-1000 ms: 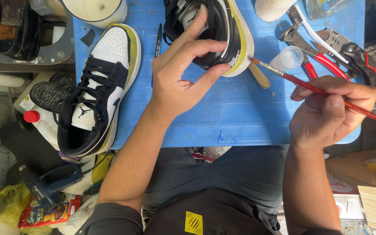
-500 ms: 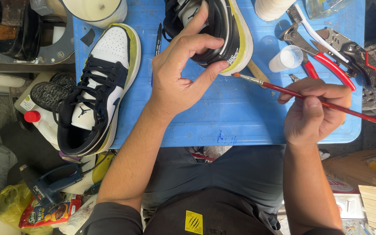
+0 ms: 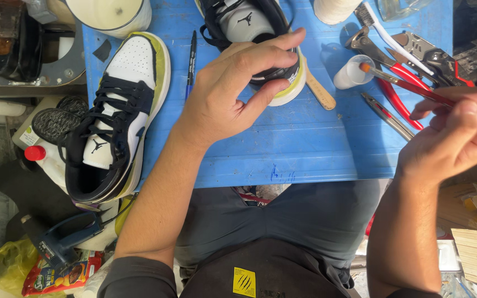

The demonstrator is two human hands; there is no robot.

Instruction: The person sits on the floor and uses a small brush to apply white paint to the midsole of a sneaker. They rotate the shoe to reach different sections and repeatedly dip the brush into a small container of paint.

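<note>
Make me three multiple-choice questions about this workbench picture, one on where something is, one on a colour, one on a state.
1. Where does the brush tip rest?
A. at the small white cup
B. on the pen
C. on the floor

2. What colour is the bench top?
A. green
B. blue
C. grey

3. What is the left hand doing?
A. lying flat, empty
B. gripping the heel of a sneaker
C. holding pliers

Answers: 1 A, the orange tip sits at the cup's rim. 2 B, the boards are painted blue. 3 B, thumb and fingers clasp the heel.
</note>
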